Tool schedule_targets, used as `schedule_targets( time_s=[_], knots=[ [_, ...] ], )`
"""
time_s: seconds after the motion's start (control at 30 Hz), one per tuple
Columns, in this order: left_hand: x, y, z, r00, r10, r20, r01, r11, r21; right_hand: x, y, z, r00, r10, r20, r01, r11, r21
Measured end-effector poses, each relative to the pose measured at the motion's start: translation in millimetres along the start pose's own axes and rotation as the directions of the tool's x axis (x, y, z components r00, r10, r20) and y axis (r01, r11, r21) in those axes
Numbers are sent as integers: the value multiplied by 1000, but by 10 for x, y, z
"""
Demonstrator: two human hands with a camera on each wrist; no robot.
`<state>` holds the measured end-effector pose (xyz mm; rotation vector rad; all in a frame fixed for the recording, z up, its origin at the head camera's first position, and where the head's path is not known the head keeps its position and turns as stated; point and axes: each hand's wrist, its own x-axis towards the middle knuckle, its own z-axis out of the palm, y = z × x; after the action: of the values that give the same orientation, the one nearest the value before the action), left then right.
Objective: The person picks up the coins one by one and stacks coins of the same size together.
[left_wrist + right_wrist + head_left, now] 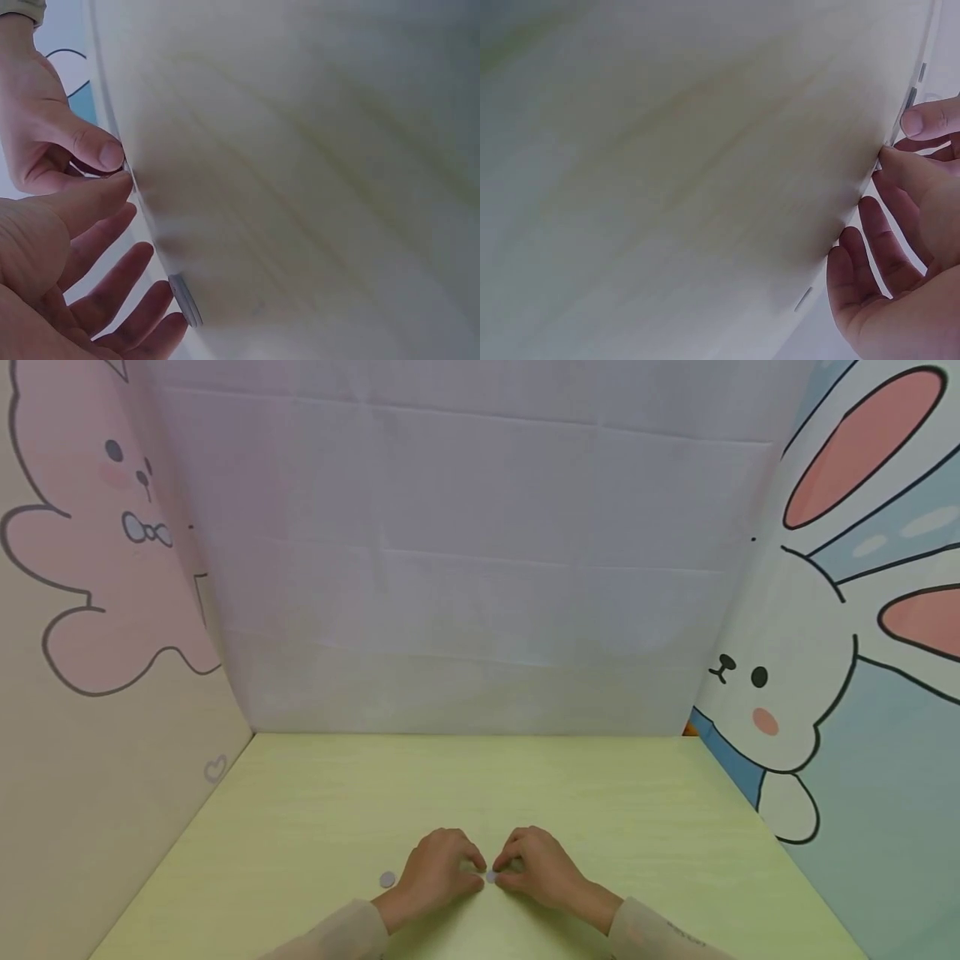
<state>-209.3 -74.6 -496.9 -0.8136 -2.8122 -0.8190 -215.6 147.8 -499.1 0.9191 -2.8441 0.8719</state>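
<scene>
A small flat grey disc (491, 877) lies on the table between my two hands, its right part covered by fingers. My right hand (542, 867) pinches that disc with bent thumb and index finger. On the other side, my left hand (442, 870) has its thumb and index fingertips right at the disc's left edge, fingers loosely bent and spread. In the left wrist view, another grey disc (185, 300) lies beside the left hand's outer fingers. The right wrist view has a thin dark disc (803, 298) near the right hand's outer fingers.
A second grey disc (387, 880) lies left of the left wrist. The pale yellow-green table (480, 785) is bounded by a white back sheet (465, 568), a left panel with a pink cartoon animal (112, 568) and a right panel with a white rabbit (795, 677).
</scene>
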Motion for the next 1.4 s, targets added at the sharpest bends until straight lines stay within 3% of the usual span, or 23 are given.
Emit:
schedule_targets(
  time_s=[0.9, 1.27, 1.4],
  knots=[
    [68, 82, 92, 998, -29, -48, 32, 998, 47, 3, 20, 11, 999, -28, -43, 27, 999, -19],
    [78, 117, 52, 998, -45, -39, 47, 997, 57, 22, 37, -82, 998, -49, 45, 49, 999, 5],
    [85, 125, 45, 998, -46, -33, 48, 997, 62, 7, 90, -161, 996, -86, 33, 85, 996, 29]
  ],
)
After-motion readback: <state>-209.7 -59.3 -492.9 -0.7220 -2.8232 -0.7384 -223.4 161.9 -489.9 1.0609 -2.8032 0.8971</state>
